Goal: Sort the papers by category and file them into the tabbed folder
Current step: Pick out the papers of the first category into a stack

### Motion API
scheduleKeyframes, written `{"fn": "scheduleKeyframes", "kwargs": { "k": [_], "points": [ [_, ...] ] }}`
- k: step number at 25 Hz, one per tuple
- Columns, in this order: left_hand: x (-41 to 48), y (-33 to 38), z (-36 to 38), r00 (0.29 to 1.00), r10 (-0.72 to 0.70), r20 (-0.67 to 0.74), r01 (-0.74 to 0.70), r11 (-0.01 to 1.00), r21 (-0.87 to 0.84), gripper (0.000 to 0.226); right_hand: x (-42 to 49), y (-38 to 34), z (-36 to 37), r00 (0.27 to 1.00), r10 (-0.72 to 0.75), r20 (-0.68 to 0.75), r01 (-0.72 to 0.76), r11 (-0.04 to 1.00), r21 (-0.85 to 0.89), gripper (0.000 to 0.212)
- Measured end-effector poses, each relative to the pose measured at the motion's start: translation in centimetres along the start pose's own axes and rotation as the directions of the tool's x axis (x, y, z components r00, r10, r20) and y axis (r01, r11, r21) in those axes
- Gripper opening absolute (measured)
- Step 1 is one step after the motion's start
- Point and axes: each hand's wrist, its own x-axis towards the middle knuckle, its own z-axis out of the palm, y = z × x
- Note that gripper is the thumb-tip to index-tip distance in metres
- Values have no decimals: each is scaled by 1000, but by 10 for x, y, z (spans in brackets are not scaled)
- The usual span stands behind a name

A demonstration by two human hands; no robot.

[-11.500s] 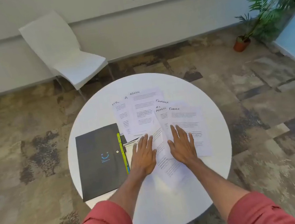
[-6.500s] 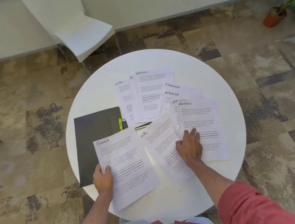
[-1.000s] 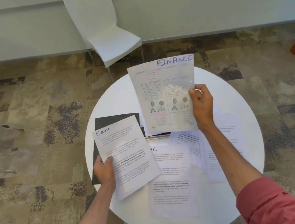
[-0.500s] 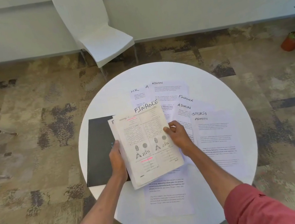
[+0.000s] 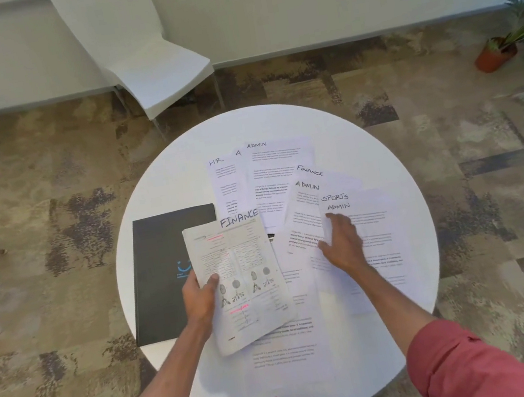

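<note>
My left hand [image 5: 200, 295] grips a small stack of FINANCE papers [image 5: 251, 290] above the table's near left part, the top sheet printed with tables and diagrams. My right hand [image 5: 342, 243] lies open, fingers spread, on the sheet marked SPORTS ADMIN [image 5: 371, 235]. Beyond it lie overlapping sheets headed ADMIN [image 5: 303, 205], Finance [image 5: 329, 176], a second ADMIN sheet [image 5: 279, 167] and HR [image 5: 225, 183]. A further printed sheet [image 5: 286, 350] lies under the held stack near me. The dark folder [image 5: 162, 274] lies shut at the table's left.
The round white table [image 5: 178, 163] carries everything. A white chair [image 5: 147, 61] stands behind it against the wall. A potted plant [image 5: 499, 53] stands on the patterned carpet at the far right.
My right hand let go of the FINANCE stack and moved right onto the SPORTS ADMIN sheet. My left hand now holds the stack alone.
</note>
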Motion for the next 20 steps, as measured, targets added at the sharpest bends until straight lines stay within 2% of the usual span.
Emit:
{"fn": "scheduleKeyframes", "kwargs": {
  "k": [2, 5, 8, 11, 14, 20],
  "points": [
    [3, -5, -3, 1000, -21, -13, 21, 999, 26, 32, 17, 25, -18, 999, 32, 34, -26, 983, -181, 91],
    [8, -14, -10, 998, -57, -38, 59, 997, 50, 31, 46, 51, -43, 991, 44, 128, 2, 941, -338, 112],
    [11, -17, -11, 995, -77, -62, 81, 995, 63, 30, 64, 61, -52, 977, 31, 212, 66, 897, -436, 128],
    [14, -17, -8, 992, -100, -76, 104, 994, 46, 30, 61, 61, -38, 956, 40, 292, 107, 876, -471, 129],
    [15, -14, -2, 991, -110, -71, 112, 993, 26, 28, 45, 54, -22, 968, 7, 249, 112, 881, -460, 127],
    [12, -10, 2, 994, -102, -34, 104, 994, 44, 29, 1, 44, 15, 991, -120, 66, 136, 902, -409, 122]
  ]
}}
